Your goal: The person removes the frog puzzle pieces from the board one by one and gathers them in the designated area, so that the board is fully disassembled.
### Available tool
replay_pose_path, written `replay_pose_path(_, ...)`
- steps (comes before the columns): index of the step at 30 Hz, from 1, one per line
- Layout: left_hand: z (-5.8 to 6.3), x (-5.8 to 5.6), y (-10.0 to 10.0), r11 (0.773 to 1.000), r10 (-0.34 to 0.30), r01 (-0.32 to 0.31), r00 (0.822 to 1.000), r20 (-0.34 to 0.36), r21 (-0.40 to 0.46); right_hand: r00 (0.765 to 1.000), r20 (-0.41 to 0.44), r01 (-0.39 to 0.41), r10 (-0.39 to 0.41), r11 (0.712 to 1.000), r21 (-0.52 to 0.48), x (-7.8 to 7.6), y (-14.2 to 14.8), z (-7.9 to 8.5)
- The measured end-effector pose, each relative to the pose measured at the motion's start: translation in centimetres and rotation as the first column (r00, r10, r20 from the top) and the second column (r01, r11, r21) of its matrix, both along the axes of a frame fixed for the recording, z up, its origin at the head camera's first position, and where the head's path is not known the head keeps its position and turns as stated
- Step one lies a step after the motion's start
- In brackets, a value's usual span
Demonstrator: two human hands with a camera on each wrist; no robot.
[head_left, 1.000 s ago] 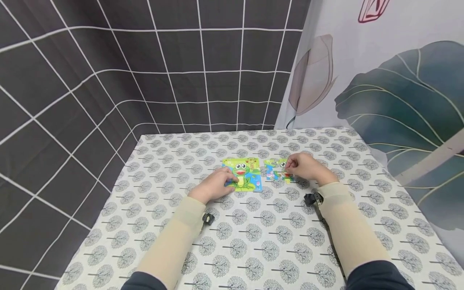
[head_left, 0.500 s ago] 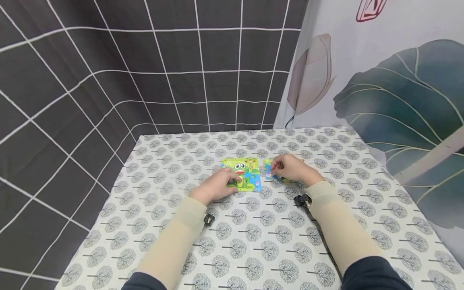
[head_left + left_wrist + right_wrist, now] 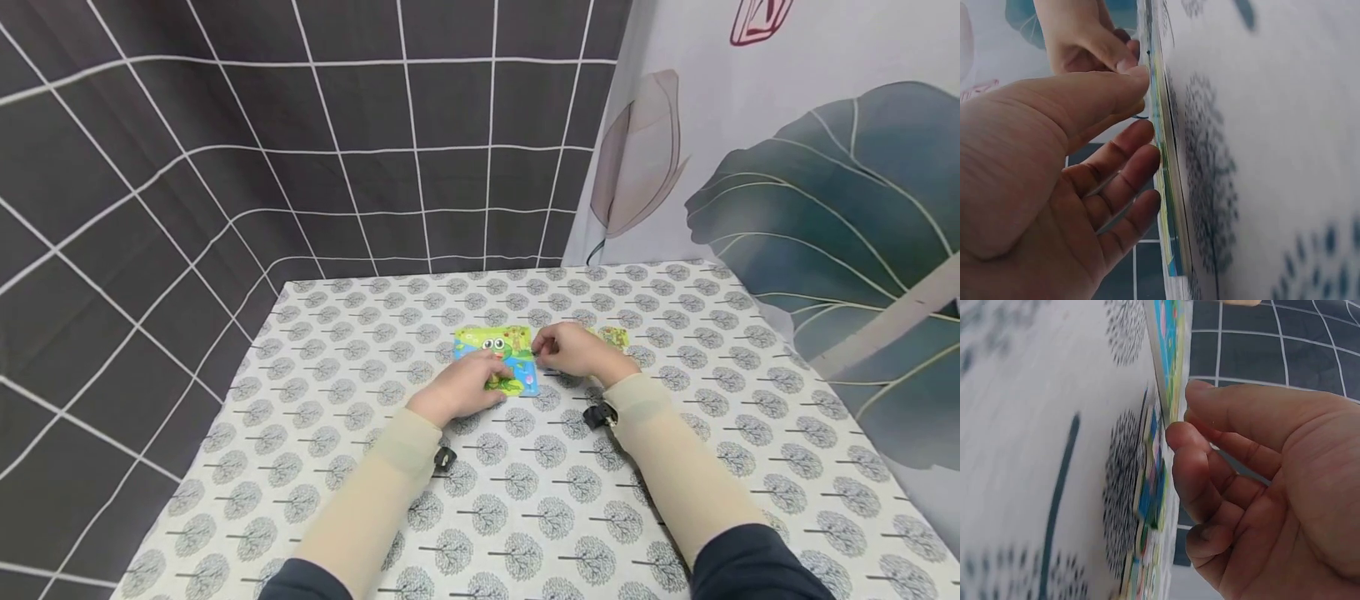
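A square picture puzzle (image 3: 517,337) with a green frog on blue and yellow-green lies flat on the table. My left hand (image 3: 474,383) rests on its lower left part, fingers relaxed and covering some of the frog. In the left wrist view, the fingertips touch the top face of the puzzle (image 3: 1169,206). Close by the puzzle's right edge is my right hand (image 3: 572,350). The right wrist view shows its fingers loosely bent, with nothing visible between thumb and index finger. Loose jigsaw pieces (image 3: 1150,487) lie below this hand; from the head view it mostly hides them.
A pale cloth (image 3: 525,483) printed with grey trees covers the table. More bright puzzle pieces (image 3: 612,337) show past the right hand. Behind stand a dark curtain (image 3: 360,108) with white grid lines and a pale curtain (image 3: 705,75) with large leaves.
My right hand has moved left from over the loose pieces to the right edge of the frog puzzle. My left hand has shifted slightly right over the puzzle.
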State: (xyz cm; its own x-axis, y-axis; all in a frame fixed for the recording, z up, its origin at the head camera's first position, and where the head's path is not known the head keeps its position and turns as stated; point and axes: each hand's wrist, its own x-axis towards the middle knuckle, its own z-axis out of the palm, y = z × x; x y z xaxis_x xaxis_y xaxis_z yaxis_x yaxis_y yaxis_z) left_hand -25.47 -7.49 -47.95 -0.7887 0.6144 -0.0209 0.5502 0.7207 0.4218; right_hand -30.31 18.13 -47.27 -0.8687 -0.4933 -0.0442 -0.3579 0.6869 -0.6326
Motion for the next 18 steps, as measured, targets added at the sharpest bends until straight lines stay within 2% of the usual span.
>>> replay_pose_path(8,-0.4,-0.1,0.3,1.0,0.001,-0.001,1.0,0.001,-0.002,0.999,-0.015,0.03,-0.029,0.996,0.082,-0.7,-1.1,-0.5)
replay_pose_path(18,-0.6,-0.3,0.1,1.0,0.013,-0.013,1.0,0.019,0.006,0.999,-0.017,0.046,-0.045,0.995,0.093,-0.6,-1.7,-0.7)
